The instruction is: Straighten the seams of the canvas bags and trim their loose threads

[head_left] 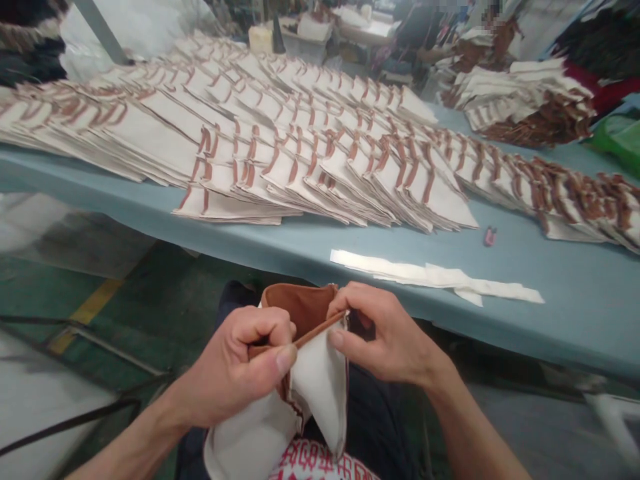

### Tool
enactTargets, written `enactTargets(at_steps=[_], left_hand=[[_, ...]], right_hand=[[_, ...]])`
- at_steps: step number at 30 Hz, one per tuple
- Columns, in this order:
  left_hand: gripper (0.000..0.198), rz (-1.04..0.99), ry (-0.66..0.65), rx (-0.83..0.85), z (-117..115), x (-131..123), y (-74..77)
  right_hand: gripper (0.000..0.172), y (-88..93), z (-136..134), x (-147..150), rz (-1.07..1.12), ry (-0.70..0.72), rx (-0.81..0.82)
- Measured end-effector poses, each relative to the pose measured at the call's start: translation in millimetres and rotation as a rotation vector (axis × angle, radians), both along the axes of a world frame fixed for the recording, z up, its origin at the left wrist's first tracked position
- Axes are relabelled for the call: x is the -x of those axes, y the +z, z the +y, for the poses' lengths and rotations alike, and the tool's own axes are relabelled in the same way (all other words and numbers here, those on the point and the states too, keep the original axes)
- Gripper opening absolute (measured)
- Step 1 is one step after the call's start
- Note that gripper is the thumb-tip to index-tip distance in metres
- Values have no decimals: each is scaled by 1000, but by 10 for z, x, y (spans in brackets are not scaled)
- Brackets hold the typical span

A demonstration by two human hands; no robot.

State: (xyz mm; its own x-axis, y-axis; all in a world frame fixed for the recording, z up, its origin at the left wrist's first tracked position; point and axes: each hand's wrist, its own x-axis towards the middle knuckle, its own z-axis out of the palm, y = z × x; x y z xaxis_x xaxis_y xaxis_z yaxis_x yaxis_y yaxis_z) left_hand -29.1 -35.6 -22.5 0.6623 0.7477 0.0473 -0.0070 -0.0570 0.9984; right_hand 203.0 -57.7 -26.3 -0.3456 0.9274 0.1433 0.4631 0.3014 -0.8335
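A cream fabric pouch with brown lining and trim (315, 380) hangs over my lap, held open at its top edge. My left hand (245, 367) is closed, pinching the brown rim between thumb and fingers. Across from it, my right hand (385, 333) is also closed, gripping the other end of the same rim at its upper corner. The lower part of the pouch droops between my forearms.
A blue-grey table (550, 267) runs ahead, covered with fanned rows of several cream-and-brown pouches (320, 147). White fabric strips (435, 275) and a small pink clip (490, 236) lie near its front edge. A green floor with a yellow line (90, 308) is at left. Another person sits far back.
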Motion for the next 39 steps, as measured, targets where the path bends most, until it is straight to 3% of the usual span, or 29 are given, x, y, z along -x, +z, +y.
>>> enactTargets(at_steps=[5,10,12,15,18,20,24,28,34,39], left_hand=[[58,-140,11,62,-160,-12,46],[63,-173,148,114,-98,46,-108],[58,-135,201,17,27,139,-190],[40,-18,184,-333,260,294,-232],[11,81,88,-620,418,330,-150],[16,73,6,-720,439,252,-71],[10,6,-126,-661,359,-1,1],[8,23,-122,-548,303,-127,-7],[14,205,-101,-742,318,-125,78],[17,351,-149,-938,296,-91,163]], right_hand=[[27,-195,53,-116,240,58,301],[39,-168,-18,-159,334,32,310],[38,-95,-49,-149,323,7,269],[34,62,-88,-115,319,9,176],[31,223,-109,-64,281,67,98],[32,295,-107,-20,242,119,66],[37,310,-88,49,224,152,41],[33,215,-98,37,233,118,61],[26,73,-95,1,317,65,170],[22,79,-73,29,203,3,135]])
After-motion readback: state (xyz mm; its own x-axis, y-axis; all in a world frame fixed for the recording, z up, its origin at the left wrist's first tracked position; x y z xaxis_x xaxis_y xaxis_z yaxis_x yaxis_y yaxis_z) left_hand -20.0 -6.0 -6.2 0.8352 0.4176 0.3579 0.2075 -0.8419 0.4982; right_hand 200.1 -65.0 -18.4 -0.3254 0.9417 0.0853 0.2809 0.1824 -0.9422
